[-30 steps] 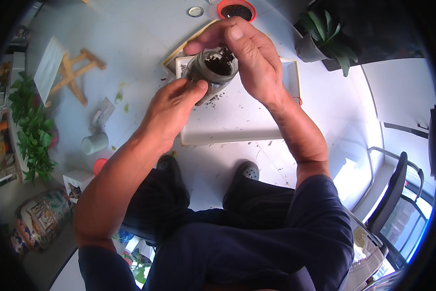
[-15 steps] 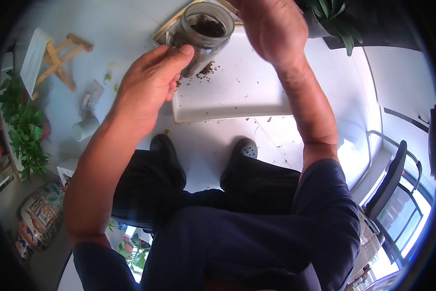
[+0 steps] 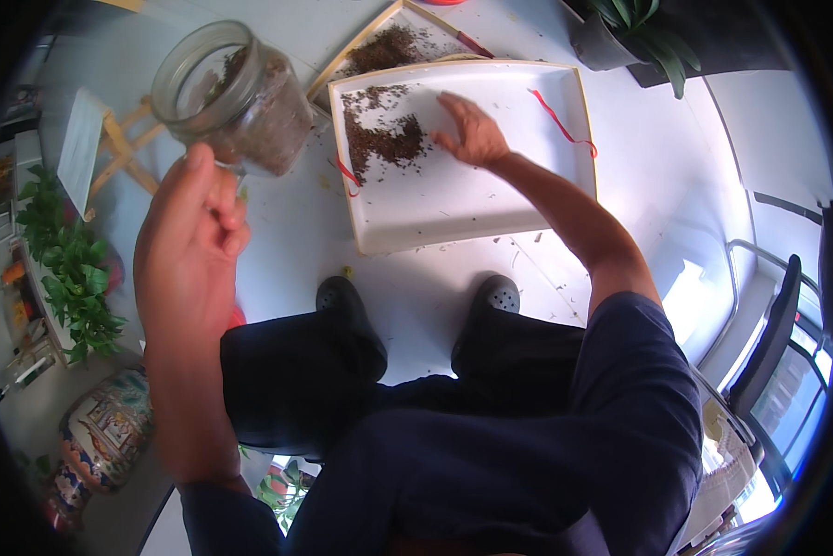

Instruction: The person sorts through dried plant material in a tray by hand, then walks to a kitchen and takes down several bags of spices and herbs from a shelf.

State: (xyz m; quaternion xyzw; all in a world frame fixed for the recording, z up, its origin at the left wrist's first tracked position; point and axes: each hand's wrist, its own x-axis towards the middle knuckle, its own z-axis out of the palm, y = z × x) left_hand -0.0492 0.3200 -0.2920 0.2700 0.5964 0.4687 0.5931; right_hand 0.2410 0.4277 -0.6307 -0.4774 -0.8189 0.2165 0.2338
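My left hand is closed around the lower part of a clear glass jar, held up left of the tray. The jar leans with its wide, lidless mouth toward the upper left, and dark brown crumbly material shows inside. My right hand is over a shallow white tray with a pale wooden rim, its fingers apart and slightly blurred. It holds nothing. Just left of its fingertips lies a patch of dark brown crumbs. Whether the fingers touch the tray's bottom I cannot tell.
A second tray with more crumbs lies partly under the first. Red ribbons hang at the front tray's sides. A wooden folding stool and leafy plants are at left, a potted plant at upper right, a chair at right.
The jar has moved left, away from over the tray, in my left hand. My right hand has come down from the top edge to the tray. More of the crumbs and both trays now show.
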